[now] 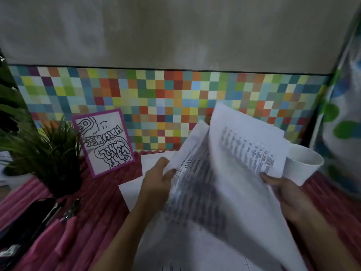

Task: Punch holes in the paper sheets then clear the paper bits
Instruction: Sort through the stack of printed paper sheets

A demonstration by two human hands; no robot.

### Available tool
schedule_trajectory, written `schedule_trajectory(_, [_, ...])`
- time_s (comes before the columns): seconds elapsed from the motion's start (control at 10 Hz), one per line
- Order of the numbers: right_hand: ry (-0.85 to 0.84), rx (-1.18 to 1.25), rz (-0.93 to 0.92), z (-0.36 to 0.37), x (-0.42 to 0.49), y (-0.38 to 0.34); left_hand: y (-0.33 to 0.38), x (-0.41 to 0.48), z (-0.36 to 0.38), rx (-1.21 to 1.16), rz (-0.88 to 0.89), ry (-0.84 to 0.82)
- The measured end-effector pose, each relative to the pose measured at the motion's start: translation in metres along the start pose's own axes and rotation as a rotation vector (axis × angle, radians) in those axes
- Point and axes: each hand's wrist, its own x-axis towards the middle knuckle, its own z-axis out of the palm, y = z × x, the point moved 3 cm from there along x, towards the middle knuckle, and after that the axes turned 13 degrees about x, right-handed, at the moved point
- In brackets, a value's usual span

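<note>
Hovering above the near edge of the worktop (101, 202), the paper sheets (224, 173) were pinched at either side, left hand (158, 178) and right hand (283, 194) each with its grip holding paper; the punch (68, 218) lay toward the left edge.

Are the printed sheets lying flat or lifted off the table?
Lifted: the left hand and right hand hold the printed sheets up, fanned apart.

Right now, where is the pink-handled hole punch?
In the head view, the pink-handled hole punch lies on the red cloth at lower left, in front of the potted plant and left of the left hand gripping the paper sheets.
</note>
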Motion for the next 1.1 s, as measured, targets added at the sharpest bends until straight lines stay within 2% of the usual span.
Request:
schedule_trajectory(0.1, [0.078,-0.071,-0.181,0.013,0.002,0.000,0.007,0.000,0.011,-0.157,-0.057,0.088])
schedule_trajectory(0.2, [0.107,-0.195,-0.214,0.014,0.000,-0.005,0.014,-0.005,0.022,-0.271,-0.172,0.120])
schedule_trajectory(0.3, [0.063,-0.290,-0.265,0.007,-0.002,-0.009,0.019,-0.012,0.027,-0.446,-0.229,0.128])
schedule_trajectory(0.4, [0.064,-0.226,-0.310,0.003,0.002,-0.012,0.024,-0.017,0.027,-0.595,-0.220,0.127])
schedule_trajectory(0.5, [0.013,-0.160,-0.326,0.009,0.002,-0.012,0.023,-0.016,0.024,-0.661,-0.198,0.124])
schedule_trajectory(0.6, [0.050,-0.206,-0.286,0.011,0.006,-0.004,0.024,-0.015,0.023,-0.705,-0.198,0.123])
schedule_trajectory(0.7, [0.049,-0.253,-0.284,0.017,0.005,0.002,0.026,-0.012,0.020,-0.652,-0.199,0.157])
schedule_trajectory(0.8, [0.144,-0.202,-0.396,0.006,-0.001,-0.014,0.010,-0.007,0.009,-0.373,-0.166,0.153])
schedule_trajectory(0.9, [0.202,-0.092,-0.469,-0.019,-0.009,-0.038,-0.014,-0.009,0.003,0.297,-0.272,-0.105])
schedule_trajectory(1.0, [0.253,0.015,-0.418,-0.035,-0.017,-0.050,-0.019,-0.016,0.004,0.721,-0.328,-0.343])
schedule_trajectory(1.1, [0.212,0.136,-0.425,-0.187,-0.014,-0.146,-0.020,-0.010,0.002,0.604,-0.418,-0.326])
